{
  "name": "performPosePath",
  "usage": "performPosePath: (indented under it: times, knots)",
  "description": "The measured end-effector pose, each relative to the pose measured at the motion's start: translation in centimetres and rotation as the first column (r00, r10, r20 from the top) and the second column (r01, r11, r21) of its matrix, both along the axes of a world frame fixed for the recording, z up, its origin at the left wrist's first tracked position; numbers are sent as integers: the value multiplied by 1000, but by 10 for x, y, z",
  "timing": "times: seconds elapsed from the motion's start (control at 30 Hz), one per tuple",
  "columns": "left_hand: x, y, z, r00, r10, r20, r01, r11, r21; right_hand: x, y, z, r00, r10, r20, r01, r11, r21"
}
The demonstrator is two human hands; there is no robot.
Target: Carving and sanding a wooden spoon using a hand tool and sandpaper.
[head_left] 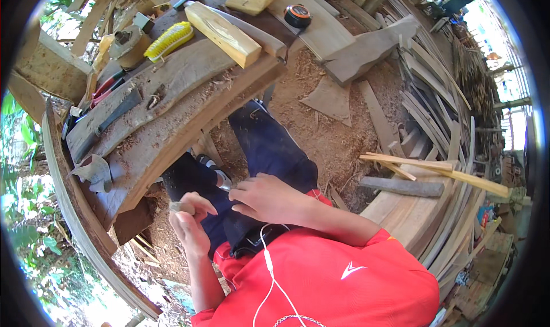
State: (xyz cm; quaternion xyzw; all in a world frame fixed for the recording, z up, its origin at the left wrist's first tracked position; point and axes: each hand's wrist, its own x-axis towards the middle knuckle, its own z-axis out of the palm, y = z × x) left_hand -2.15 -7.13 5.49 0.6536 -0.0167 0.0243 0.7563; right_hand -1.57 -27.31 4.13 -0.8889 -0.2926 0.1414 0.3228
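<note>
In front of my lap, my left hand (192, 217) is closed, with its thumb and fingers pinching a small grey-brown piece (181, 207) whose kind I cannot make out. My right hand (266, 197) hovers just to the right, over my dark trousers, fingers slightly bent and apart, with nothing visible in them. The hands do not touch each other. Beyond them stands a rough wooden workbench (166, 138). A curled, sandpaper-like sheet (98, 172) lies at its near left end, and a dark-handled tool with a flat grey head (120, 109) lies farther along.
On the bench rest red-handled pliers (106, 89), a yellow brush (169, 41) and a squared wood block (223, 35). A tape measure (298, 16) sits on a board farther back. Wood strips (427, 118) pile at the right; sawdust (309, 112) covers the ground.
</note>
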Motion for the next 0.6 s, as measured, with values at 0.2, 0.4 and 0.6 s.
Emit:
performPosePath:
  times: [0.2, 0.4, 0.6]
  knots:
    - [16, -1, 15, 999, -45, -9, 46, 950, 308, 44, 12, 1, 990, 113, -85, -108, 992, 59]
    - [54, 2, 16, 972, -93, -218, 152, 950, 272, 91, 13, -29, 986, 98, -135, -98, 995, 10]
    - [136, -18, 52, 913, -343, -219, 396, 874, 282, 136, -20, -25, 970, -94, -226, 22, 953, -302]
